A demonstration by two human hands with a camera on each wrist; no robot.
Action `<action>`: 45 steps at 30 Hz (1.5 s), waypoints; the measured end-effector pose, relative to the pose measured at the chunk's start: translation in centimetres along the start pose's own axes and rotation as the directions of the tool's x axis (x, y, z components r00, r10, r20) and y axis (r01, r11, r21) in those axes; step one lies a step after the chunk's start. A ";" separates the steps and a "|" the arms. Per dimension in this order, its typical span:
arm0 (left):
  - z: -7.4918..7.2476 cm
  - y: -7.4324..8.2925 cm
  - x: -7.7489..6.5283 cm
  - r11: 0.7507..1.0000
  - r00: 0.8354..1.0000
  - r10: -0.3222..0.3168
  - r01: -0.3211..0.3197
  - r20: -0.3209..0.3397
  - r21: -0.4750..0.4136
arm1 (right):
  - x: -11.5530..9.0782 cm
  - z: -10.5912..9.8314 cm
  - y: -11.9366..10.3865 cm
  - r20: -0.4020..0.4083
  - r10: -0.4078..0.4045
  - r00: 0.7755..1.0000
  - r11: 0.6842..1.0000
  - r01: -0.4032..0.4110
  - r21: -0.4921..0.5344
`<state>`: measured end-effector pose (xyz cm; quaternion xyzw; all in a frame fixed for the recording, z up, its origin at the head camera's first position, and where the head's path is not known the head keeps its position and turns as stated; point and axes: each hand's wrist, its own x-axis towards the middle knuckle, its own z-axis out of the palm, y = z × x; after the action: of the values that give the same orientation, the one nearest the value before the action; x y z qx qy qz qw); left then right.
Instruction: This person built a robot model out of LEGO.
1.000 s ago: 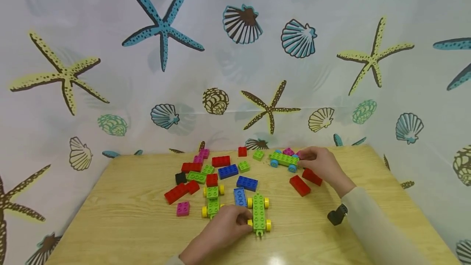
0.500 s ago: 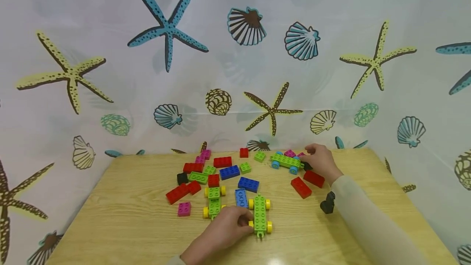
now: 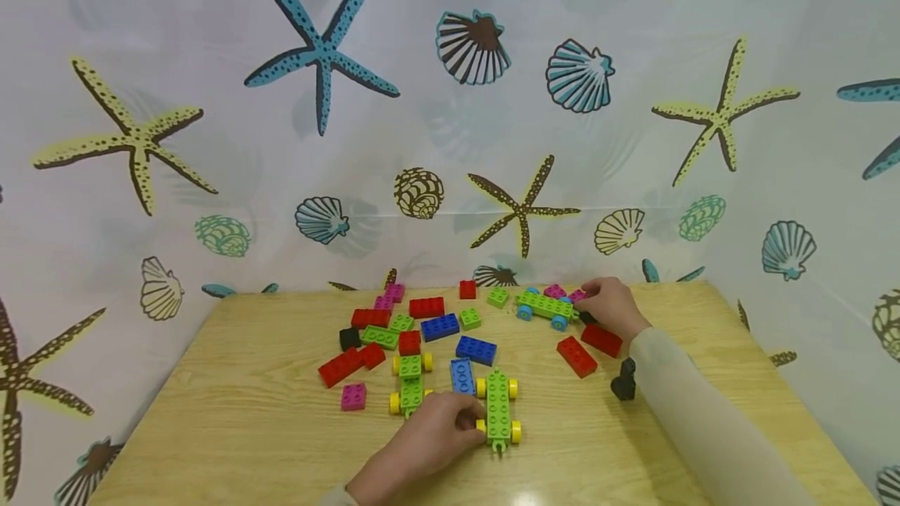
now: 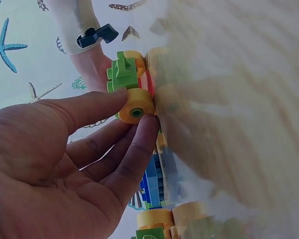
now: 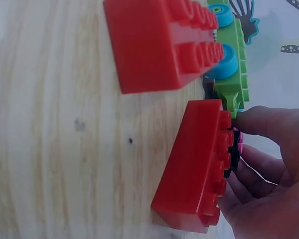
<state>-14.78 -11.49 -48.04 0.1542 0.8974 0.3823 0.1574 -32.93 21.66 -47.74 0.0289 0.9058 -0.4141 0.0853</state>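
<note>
My left hand (image 3: 439, 432) pinches a yellow rear wheel (image 4: 136, 107) of a green studded car base (image 3: 498, 406) standing on the table, thumb above and fingertip below in the left wrist view. Farther back to the right, my right hand (image 3: 613, 309) has thumb and curled fingers around a small black brick (image 5: 234, 154). Its thumb tip lies right at the hitch of a green car base with blue wheels (image 3: 544, 305). A red brick (image 5: 192, 167) partly hides those fingers. Left of my left hand stands a second yellow-wheeled car (image 3: 411, 385), partly covered by it.
Another red brick (image 3: 576, 356) lies beside the right hand. Blue bricks (image 3: 476, 350) and several red, green and pink bricks (image 3: 354, 397) are scattered over the middle and left of the wooden table (image 3: 239, 412). A shell-patterned cloth (image 3: 380, 139) hangs along the back edge.
My right hand has shifted slightly from the blue-wheeled car's end, and the black brick now shows beneath its fingers. The left hand keeps its hold on the wheel.
</note>
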 end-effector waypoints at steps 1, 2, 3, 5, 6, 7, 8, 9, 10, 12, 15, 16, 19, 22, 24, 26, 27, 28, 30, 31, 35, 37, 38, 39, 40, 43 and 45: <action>0.0 0.0 0.0 1.000 1.000 0.000 0.000 -0.001 0.000 | 0.1 0.0 0.0 -0.003 0.004 1.000 1.000 -0.004 -0.008; 0.0 0.0 0.1 1.000 1.000 -0.001 0.001 0.000 -0.001 | 0.2 0.1 0.0 -0.007 0.003 1.000 1.000 -0.003 -0.020; 0.0 0.0 0.1 1.000 1.000 -0.003 0.003 0.000 -0.002 | 0.3 0.1 0.0 -0.012 0.007 1.000 1.000 -0.007 -0.029; 0.0 0.0 0.1 1.000 1.000 -0.006 0.006 0.002 -0.002 | 0.5 0.2 0.0 -0.019 0.011 1.000 0.999 -0.012 -0.050; 0.0 0.0 0.1 1.000 1.000 -0.008 0.008 0.003 -0.002 | 0.6 0.3 0.0 -0.024 0.010 1.000 0.998 -0.011 -0.062; 0.0 0.0 0.1 1.000 1.000 -0.009 0.009 0.003 -0.001 | 0.7 0.4 -0.1 -0.028 0.009 1.000 0.997 -0.011 -0.074; 0.0 0.0 0.1 1.000 1.000 -0.010 0.010 0.004 -0.001 | 0.7 0.4 -0.1 -0.030 0.006 1.000 0.997 -0.009 -0.083; 0.0 0.0 0.1 1.000 1.000 -0.010 0.010 0.004 -0.001 | 0.8 0.4 -0.2 -0.034 0.011 0.999 0.996 -0.014 -0.086; 0.0 0.0 0.1 1.000 1.000 -0.008 0.008 0.003 -0.001 | 0.9 0.5 -0.2 -0.038 0.012 0.999 0.996 -0.015 -0.089; 0.0 0.0 0.1 1.000 1.000 -0.005 0.005 0.002 -0.001 | 1.0 0.5 -0.3 -0.044 0.014 0.999 0.996 -0.018 -0.092; -0.1 0.0 0.1 1.000 1.000 -0.003 0.003 0.004 0.000 | 1.1 0.5 -0.3 -0.053 0.022 0.998 0.996 -0.027 -0.090; -0.1 0.0 0.1 1.000 1.000 -0.003 0.003 0.004 -0.001 | 1.1 0.5 -0.3 -0.054 0.021 0.998 0.996 -0.025 -0.090; -0.2 0.0 0.2 1.000 1.000 -0.005 0.005 0.009 0.001 | 1.0 0.4 -0.3 -0.059 0.026 0.998 0.997 -0.030 -0.075; -0.2 0.0 0.3 1.000 1.000 -0.003 0.003 0.011 0.007 | 1.0 0.4 -0.2 -0.060 0.025 0.998 0.998 -0.029 -0.063; -0.2 0.1 0.3 1.000 1.000 0.001 -0.001 0.013 0.012 | 1.0 0.3 -0.1 -0.062 0.025 0.998 0.998 -0.029 -0.060; -0.2 0.1 0.3 1.000 1.000 0.000 0.000 0.012 0.013 | 0.9 0.3 -0.1 -0.063 0.020 0.998 0.998 -0.024 -0.057; -0.2 0.1 0.3 1.000 1.000 0.000 0.000 0.011 0.013 | 0.9 0.3 -0.1 -0.064 0.020 0.998 0.998 -0.023 -0.052; -0.1 0.1 0.3 1.000 1.000 -0.001 0.001 0.010 0.014 | 0.9 0.2 -0.1 -0.065 0.016 0.998 0.999 -0.019 -0.049; -0.1 0.1 0.3 1.000 1.000 -0.002 0.002 0.008 0.014 | 0.8 0.2 -0.1 -0.064 0.014 0.998 0.999 -0.017 -0.033; -0.1 0.1 0.3 1.000 1.000 -0.003 0.003 0.008 0.012 | 0.7 0.1 -0.1 -0.063 0.011 0.998 1.000 -0.012 -0.024; 0.0 0.1 0.2 1.000 1.000 0.003 -0.003 0.008 0.006 | 0.2 -0.2 -0.1 -0.057 -0.010 0.998 1.000 0.011 0.009; 0.0 0.1 0.2 1.000 1.000 0.006 -0.006 0.009 0.003 | -0.2 -0.5 -0.4 -0.059 -0.027 0.998 1.000 0.028 0.014; 0.0 0.0 0.1 1.000 1.000 0.009 -0.009 0.008 0.004 | -0.4 -0.6 -0.6 -0.059 -0.030 0.998 0.999 0.031 0.021; 0.0 0.0 0.1 1.000 1.000 0.011 -0.011 0.008 0.004 | -0.6 -0.6 -0.8 -0.058 -0.034 0.998 0.999 0.036 0.022; 0.0 0.0 0.1 1.000 1.000 0.011 -0.011 0.010 0.006 | -0.9 -0.7 -1.1 -0.057 -0.041 0.998 0.999 0.042 0.017; -0.1 0.0 0.1 1.000 1.000 0.011 -0.011 0.012 0.008 | -1.7 -0.5 -2.0 -0.056 -0.072 0.996 0.997 0.071 -0.024; -0.1 0.1 0.0 1.000 1.000 0.009 -0.009 0.011 0.008 | -2.3 -0.3 -2.5 -0.055 -0.111 0.992 0.992 0.107 -0.064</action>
<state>-14.83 -11.53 -47.92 0.1612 0.8973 0.3784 0.1600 -30.99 20.26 -45.26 -0.0112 0.9202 -0.3895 0.0370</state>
